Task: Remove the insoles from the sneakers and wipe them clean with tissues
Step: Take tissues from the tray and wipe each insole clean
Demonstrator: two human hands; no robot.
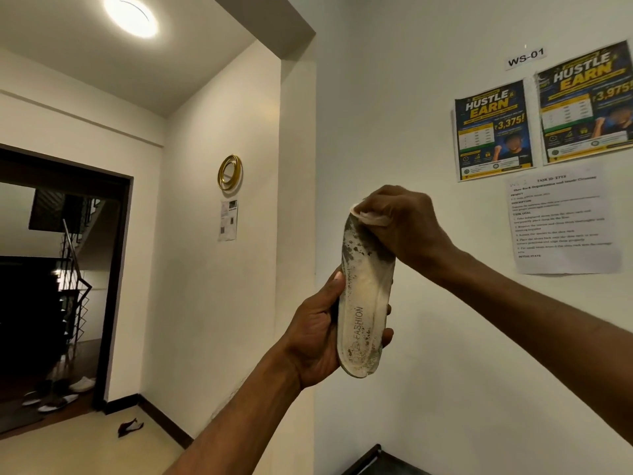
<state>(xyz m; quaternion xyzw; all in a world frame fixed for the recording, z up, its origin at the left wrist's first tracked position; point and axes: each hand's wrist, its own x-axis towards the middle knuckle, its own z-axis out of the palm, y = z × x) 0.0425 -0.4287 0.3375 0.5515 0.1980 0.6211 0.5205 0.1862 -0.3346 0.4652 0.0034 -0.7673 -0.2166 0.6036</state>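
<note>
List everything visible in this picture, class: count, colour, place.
worn foam insole: one, white with grey dirt, upright, centre
crumpled paper tissue: one, white, at insole's top
printed wall posters: two, blue-yellow, upper right
paper task sheet: one, white, below posters
metal ring ornament: one, gold, middle wall
round ceiling light: one, white, top left
loose shoes: several, white and dark, doorway floor
left hand: one, fingers gripping insole's lower half
right hand: one, holding tissue against insole

Our left hand [320, 332] raised, thumb and fingers curled round lower half of insole [364, 296], holding it upright. Our right hand [407, 228] above, fingers bunched on tissue [371, 218], pressing it to insole's top. Both forearms bare, angled upward.
</note>
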